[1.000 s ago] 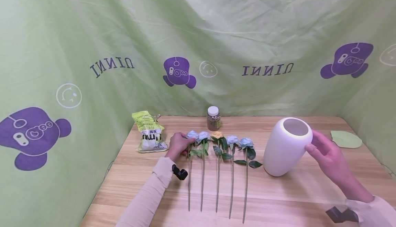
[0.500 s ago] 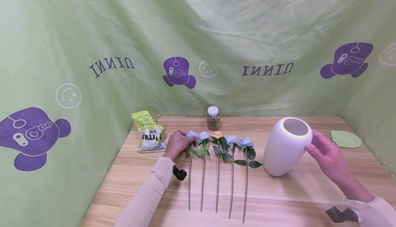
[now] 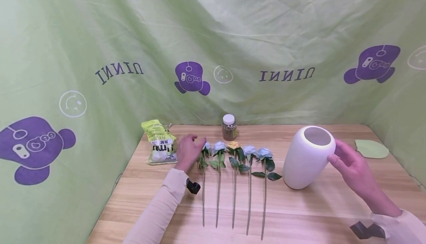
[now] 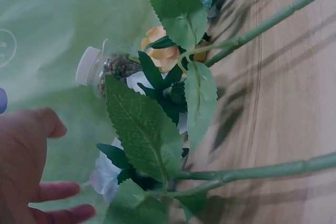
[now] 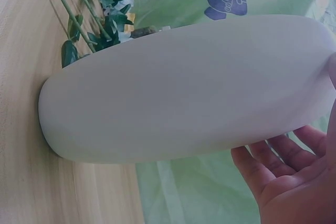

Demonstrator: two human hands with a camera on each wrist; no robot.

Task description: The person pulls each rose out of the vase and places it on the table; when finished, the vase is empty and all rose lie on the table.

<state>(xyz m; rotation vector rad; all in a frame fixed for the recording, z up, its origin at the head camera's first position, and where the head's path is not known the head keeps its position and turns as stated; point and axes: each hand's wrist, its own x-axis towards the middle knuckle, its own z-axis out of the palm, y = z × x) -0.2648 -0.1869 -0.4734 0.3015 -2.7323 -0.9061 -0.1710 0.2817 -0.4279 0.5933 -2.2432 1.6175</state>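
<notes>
Several artificial roses lie side by side on the table, blooms toward the back and stems toward me. The leftmost blue rose has my left hand just beside its bloom. In the left wrist view the fingers of that hand are loosely spread and hold nothing, apart from the petals. A yellow rose lies in the middle of the row, with more blue roses to its right. My right hand grips the white vase near its mouth, thumb and fingers round its right side. The vase stands on the table.
A green and white bag stands at the back left, close to my left hand. Behind the roses is a clear jar with a white lid. A pale green mat lies at the back right. Green curtain hangs around the table.
My left hand has let go of the leftmost blue rose and drawn slightly left, its fingers lifting off the bloom. The right hand and vase have stayed in place.
</notes>
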